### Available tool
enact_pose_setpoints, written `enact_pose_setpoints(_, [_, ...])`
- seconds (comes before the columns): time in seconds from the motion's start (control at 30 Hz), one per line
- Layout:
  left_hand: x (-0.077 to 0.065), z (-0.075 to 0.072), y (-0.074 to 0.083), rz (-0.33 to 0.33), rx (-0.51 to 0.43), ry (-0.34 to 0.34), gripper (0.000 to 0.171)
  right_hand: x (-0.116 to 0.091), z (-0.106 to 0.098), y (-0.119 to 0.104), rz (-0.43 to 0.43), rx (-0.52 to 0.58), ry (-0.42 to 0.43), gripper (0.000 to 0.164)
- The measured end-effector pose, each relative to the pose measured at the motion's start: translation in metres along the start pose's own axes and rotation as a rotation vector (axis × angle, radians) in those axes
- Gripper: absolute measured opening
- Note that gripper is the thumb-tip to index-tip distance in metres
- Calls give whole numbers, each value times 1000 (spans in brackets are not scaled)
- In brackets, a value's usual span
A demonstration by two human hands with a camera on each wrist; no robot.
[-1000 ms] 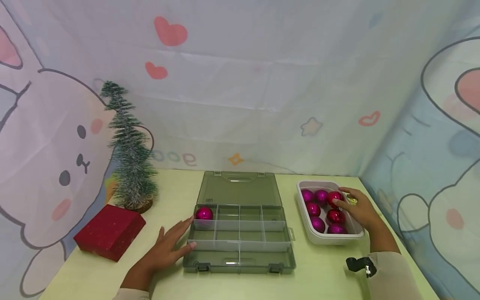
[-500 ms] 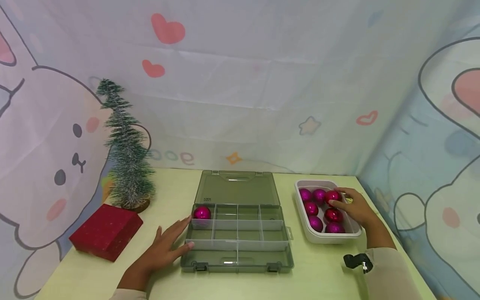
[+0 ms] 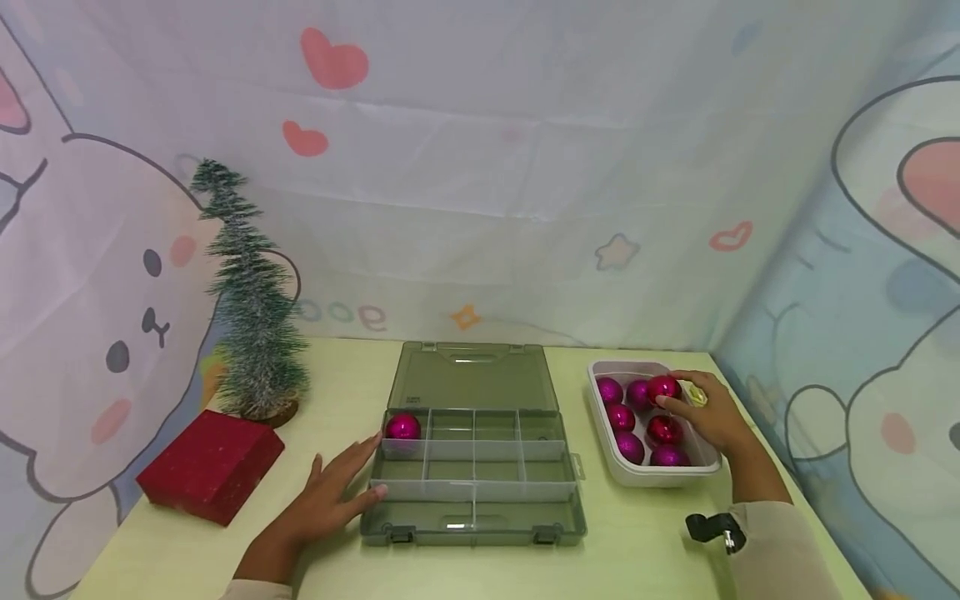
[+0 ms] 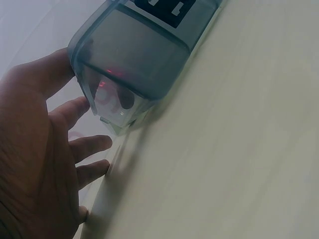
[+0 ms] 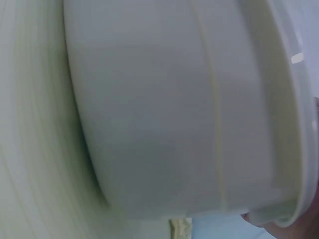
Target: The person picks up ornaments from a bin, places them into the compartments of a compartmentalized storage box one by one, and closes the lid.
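My right hand (image 3: 716,414) reaches over the far right corner of the white tub (image 3: 622,477) and pinches a shiny red bauble (image 3: 663,388) between thumb and fingers. Several purple glitter and red baubles lie in that tub, among them a red bauble (image 3: 664,431) just in front of the held one. My left hand (image 3: 330,497) rests against the left side of the green clear compartment box (image 3: 474,537), its fingers spread. A magenta bauble (image 3: 403,427) sits in the back left compartment. In the right wrist view, the tub's wall (image 5: 149,124) hides most of the hand.
A small artificial Christmas tree (image 3: 258,333) stands at the back left, behind a dark red box (image 3: 212,467). The compartment box's lid (image 3: 472,379) lies open toward the back. A printed cloth wall (image 3: 480,208) bounds the table behind and at the sides.
The red bauble in my right hand has risen slightly and now partly covers the purple one beside it. My left hand stays at the box. The whole head view has shifted a little.
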State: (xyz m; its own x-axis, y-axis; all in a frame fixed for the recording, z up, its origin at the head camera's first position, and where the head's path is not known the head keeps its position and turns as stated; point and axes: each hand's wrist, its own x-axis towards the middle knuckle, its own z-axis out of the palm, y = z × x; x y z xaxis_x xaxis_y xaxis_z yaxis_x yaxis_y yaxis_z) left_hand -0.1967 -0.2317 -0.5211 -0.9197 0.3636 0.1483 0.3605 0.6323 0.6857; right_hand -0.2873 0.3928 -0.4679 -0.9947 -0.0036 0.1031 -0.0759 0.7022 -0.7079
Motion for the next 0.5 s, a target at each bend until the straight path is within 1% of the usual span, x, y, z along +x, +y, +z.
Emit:
enact_pose_setpoints(0.17, [0,1,-3,1,15,1,79,-6,1,-13,-25,22,3,71])
enact_pose_setpoints(0.37, [0,1,-4,-3,17,3,80,-10,6,-30,-64,35,5,69])
enact_pose_setpoints(0.5, [0,0,-3,-10,10,-6,80,-12,11,-41,-51,62,-1,65])
